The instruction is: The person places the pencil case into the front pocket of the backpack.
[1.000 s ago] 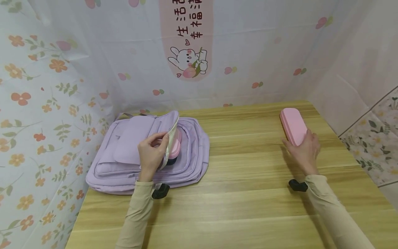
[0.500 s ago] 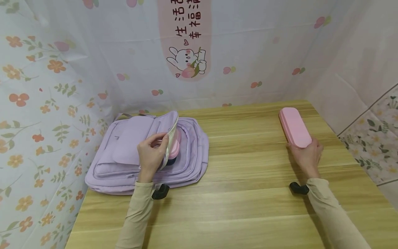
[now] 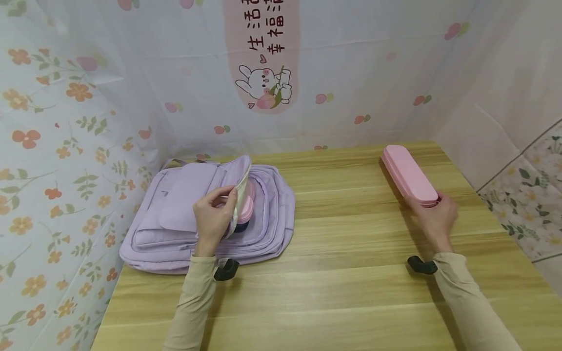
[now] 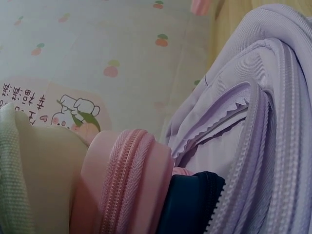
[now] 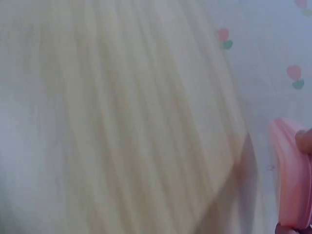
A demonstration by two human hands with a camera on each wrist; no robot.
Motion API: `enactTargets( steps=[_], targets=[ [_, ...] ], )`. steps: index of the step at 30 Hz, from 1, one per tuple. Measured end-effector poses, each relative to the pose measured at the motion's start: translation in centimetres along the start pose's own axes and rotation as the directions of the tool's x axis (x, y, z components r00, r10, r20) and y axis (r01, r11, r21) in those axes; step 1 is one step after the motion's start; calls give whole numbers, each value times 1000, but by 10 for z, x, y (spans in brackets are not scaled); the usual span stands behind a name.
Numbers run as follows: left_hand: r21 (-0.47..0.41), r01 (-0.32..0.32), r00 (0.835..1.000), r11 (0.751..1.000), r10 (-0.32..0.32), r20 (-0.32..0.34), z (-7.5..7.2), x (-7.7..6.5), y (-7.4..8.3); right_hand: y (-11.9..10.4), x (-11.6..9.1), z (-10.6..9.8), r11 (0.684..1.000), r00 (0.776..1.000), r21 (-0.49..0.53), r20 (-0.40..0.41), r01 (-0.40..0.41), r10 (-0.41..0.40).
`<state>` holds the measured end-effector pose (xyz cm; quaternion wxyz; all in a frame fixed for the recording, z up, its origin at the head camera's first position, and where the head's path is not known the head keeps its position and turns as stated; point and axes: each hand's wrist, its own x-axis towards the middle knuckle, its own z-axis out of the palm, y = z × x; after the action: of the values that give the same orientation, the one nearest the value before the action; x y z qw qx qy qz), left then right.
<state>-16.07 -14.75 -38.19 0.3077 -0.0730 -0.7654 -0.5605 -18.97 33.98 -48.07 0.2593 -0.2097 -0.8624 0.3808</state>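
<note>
A lavender backpack [image 3: 184, 204] lies flat on the table at the left. My left hand [image 3: 213, 214] pinches the raised edge of its front pocket flap [image 3: 243, 183], whose pale lining shows. Inside the opened pocket sit a pink zippered case [image 4: 129, 180] and a dark blue case [image 4: 187, 202], side by side in the left wrist view. At the right, my right hand [image 3: 435, 219] grips the near end of a long pink pencil case [image 3: 408, 173] with rounded ends. The right wrist view catches this pencil case [image 5: 292, 180] at its right edge, with fingertips on it.
The wood-grain table [image 3: 333, 292] spreads between the two hands. Behind it hangs a printed white cloth [image 3: 351, 73], and a flowered cloth [image 3: 57, 195] lines the left side. A black wrist mount [image 3: 421, 265] sticks out beside the right sleeve.
My right hand has taken hold of the pencil case's near end, and the case has tilted, its far end swinging left. The left hand stays on the flap.
</note>
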Motion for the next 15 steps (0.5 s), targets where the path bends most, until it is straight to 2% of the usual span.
enactTargets(
  steps=[4, 7, 11, 15],
  targets=[
    [0, -10, 1000, 1000, 10, -2, -1, -1, 0, -18, -6, 6, 999, 998, 46, 58, 25, -28],
    [7, -16, 1000, 1000, 16, -7, -2, -1, 0, -33, -10, 12, 993, 991, 84, 95, 84, -92],
    [8, -13, 1000, 1000, 13, -11, -2, -1, 0, -54, -16, 23, 965, 959, 168, 166, 201, -229],
    [4, -17, 1000, 1000, 17, -12, -2, 0, -1, -74, -23, 36, 933, 920, 255, 234, 254, -315]
  ],
)
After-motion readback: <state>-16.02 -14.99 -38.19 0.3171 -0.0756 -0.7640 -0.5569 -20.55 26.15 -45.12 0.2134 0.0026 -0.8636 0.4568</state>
